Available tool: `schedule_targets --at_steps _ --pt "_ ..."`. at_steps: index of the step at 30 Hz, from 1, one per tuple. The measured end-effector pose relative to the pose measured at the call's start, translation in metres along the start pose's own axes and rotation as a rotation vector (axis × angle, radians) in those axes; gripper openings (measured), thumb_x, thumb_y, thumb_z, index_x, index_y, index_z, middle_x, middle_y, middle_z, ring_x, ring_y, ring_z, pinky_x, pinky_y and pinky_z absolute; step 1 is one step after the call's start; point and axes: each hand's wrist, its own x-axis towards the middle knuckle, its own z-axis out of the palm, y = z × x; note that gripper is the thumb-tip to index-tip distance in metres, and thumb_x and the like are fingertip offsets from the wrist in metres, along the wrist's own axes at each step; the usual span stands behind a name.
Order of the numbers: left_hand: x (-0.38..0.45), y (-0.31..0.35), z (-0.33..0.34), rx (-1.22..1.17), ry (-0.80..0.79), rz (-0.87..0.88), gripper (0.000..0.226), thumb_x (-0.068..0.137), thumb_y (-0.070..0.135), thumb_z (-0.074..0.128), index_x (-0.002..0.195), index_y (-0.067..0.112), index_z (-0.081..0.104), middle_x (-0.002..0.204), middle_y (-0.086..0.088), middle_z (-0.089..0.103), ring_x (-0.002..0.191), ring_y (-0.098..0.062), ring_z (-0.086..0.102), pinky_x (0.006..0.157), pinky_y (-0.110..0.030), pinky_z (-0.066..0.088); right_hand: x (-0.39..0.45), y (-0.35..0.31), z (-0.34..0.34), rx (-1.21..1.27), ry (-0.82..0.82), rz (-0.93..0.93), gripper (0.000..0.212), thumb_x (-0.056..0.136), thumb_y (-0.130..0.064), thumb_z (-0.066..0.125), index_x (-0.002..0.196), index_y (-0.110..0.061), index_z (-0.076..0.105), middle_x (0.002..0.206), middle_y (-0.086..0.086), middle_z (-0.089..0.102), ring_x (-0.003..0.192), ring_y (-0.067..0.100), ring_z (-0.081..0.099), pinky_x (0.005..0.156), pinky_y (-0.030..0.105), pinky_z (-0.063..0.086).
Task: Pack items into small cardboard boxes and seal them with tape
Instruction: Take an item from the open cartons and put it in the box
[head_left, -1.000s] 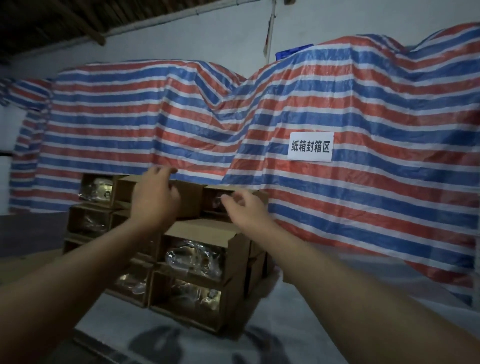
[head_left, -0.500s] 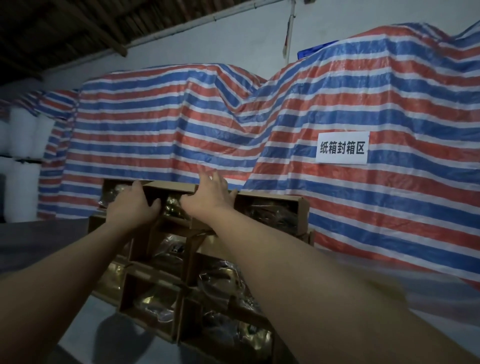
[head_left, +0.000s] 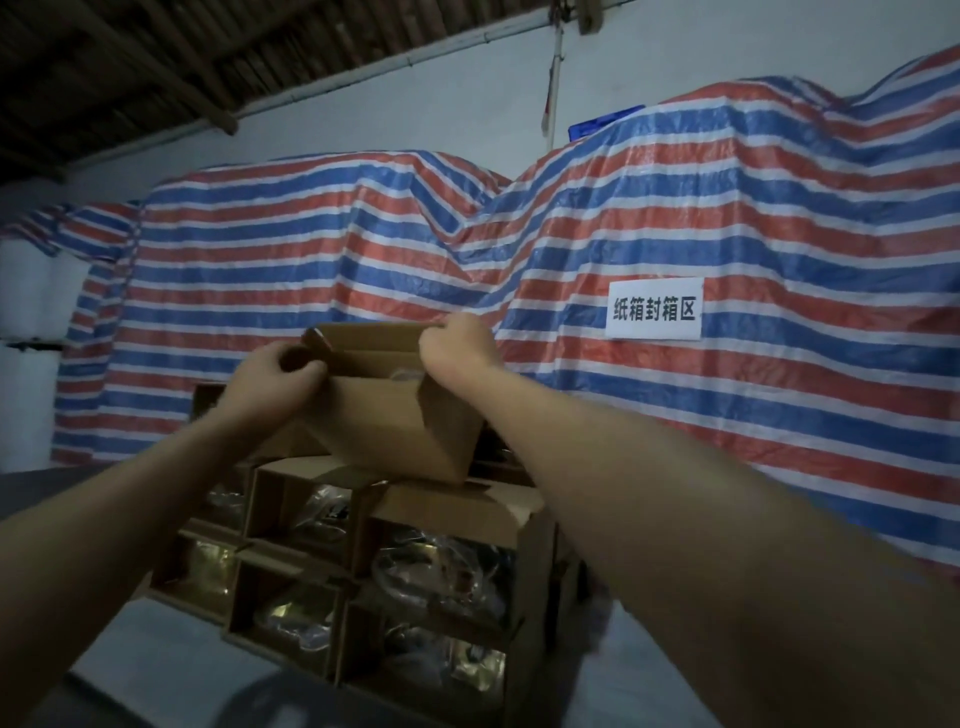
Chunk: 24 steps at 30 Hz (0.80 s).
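A small brown cardboard box (head_left: 395, 426) is lifted above the stack, tilted, with its top flaps open. My left hand (head_left: 270, 382) grips its left end, fingers curled over the edge. My right hand (head_left: 457, 345) pinches the far right flap at the top. Something in clear plastic shows faintly inside the box. Below lies the stack of open cardboard boxes (head_left: 441, 514), each holding a shiny item wrapped in clear plastic (head_left: 447, 571).
The stack stands on a grey table (head_left: 171, 670). Behind it hangs a red, white and blue striped tarpaulin (head_left: 727, 415) with a white paper sign (head_left: 653, 310). White bundles (head_left: 31, 332) stand at the far left.
Both hands have taken hold of one box from the top row and lifted it clear of the stack. The camera has moved closer to the stack.
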Motion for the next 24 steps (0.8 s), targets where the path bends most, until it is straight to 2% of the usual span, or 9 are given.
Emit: schedule_targets --at_steps 4,6,8,9,12,16,18,21,24 --pt "0.000 0.066 0.033 -0.118 -0.013 0.026 0.027 0.098 0.029 0.055 0.124 0.023 0.055 0.105 0.006 0.056 0.094 -0.008 0.053 0.081 -0.029 0.043 0.003 -0.002 -0.085 0.136 0.071 0.245 0.029 0.103 -0.024 0.044 0.123 -0.007 0.057 0.104 0.008 0.063 0.087 0.021 0.060 0.069 0.029 0.046" --pt "-0.006 0.101 0.061 -0.143 -0.018 0.036 0.015 0.098 0.031 0.054 0.110 0.025 0.058 0.098 0.009 0.056 0.089 -0.005 0.052 0.075 -0.026 0.040 -0.007 0.011 -0.131 0.159 0.049 0.313 0.031 0.102 -0.026 0.044 0.122 -0.008 0.059 0.109 0.011 0.066 0.091 0.025 0.063 0.074 0.033 0.051" --pt "-0.023 0.133 0.095 -0.167 -0.032 0.052 0.012 0.098 0.034 0.053 0.097 0.025 0.061 0.094 0.006 0.059 0.088 -0.007 0.055 0.069 -0.024 0.039 -0.026 0.032 -0.183 0.180 0.021 0.314 0.029 0.101 -0.023 0.042 0.115 -0.005 0.061 0.096 0.013 0.064 0.088 0.029 0.061 0.083 0.040 0.055" --pt "-0.032 0.143 0.109 -0.180 -0.038 0.069 0.016 0.098 0.036 0.051 0.094 0.026 0.062 0.094 0.003 0.061 0.088 -0.010 0.057 0.070 -0.025 0.041 -0.037 0.042 -0.205 0.199 0.008 0.308 0.025 0.100 -0.019 0.041 0.107 -0.006 0.061 0.085 0.011 0.063 0.083 0.028 0.060 0.083 0.041 0.056" --pt "-0.070 0.168 0.157 -0.256 -0.093 0.102 0.026 0.102 0.037 0.046 0.087 0.026 0.064 0.088 0.000 0.064 0.085 -0.014 0.061 0.072 -0.032 0.046 -0.078 0.079 -0.270 0.205 -0.007 0.338 0.019 0.096 -0.012 0.042 0.080 -0.012 0.053 0.051 0.001 0.054 0.058 0.019 0.053 0.057 0.033 0.050" --pt "-0.125 0.176 0.234 -0.243 -0.237 0.046 0.033 0.100 0.036 0.053 0.081 0.014 0.069 0.073 -0.005 0.068 0.072 -0.020 0.066 0.064 -0.036 0.052 -0.131 0.150 -0.325 0.138 0.013 0.491 0.024 0.092 -0.008 0.042 0.070 -0.013 0.050 0.047 0.001 0.049 0.040 0.013 0.048 0.043 0.024 0.044" --pt "-0.152 0.171 0.269 -0.237 -0.355 -0.009 0.032 0.097 0.034 0.059 0.075 0.013 0.070 0.059 0.000 0.065 0.060 -0.013 0.064 0.055 -0.027 0.048 -0.161 0.188 -0.341 0.126 0.018 0.567 0.026 0.092 -0.007 0.042 0.068 -0.013 0.049 0.042 -0.001 0.049 0.036 0.011 0.049 0.045 0.025 0.044" --pt "-0.187 0.156 0.310 -0.217 -0.479 -0.058 0.033 0.095 0.032 0.063 0.076 0.007 0.072 0.055 0.000 0.064 0.049 -0.005 0.058 0.051 -0.023 0.045 -0.199 0.237 -0.358 0.175 -0.006 0.665 0.025 0.095 -0.009 0.044 0.071 -0.013 0.052 0.047 0.000 0.054 0.043 0.012 0.054 0.049 0.028 0.046" --pt "-0.209 0.147 0.336 -0.230 -0.500 -0.026 0.032 0.096 0.032 0.061 0.069 0.018 0.072 0.059 0.003 0.066 0.052 -0.004 0.060 0.056 -0.027 0.047 -0.220 0.268 -0.368 0.241 -0.031 0.716 0.020 0.097 -0.012 0.047 0.078 -0.013 0.055 0.052 -0.001 0.058 0.046 0.011 0.058 0.047 0.025 0.048"
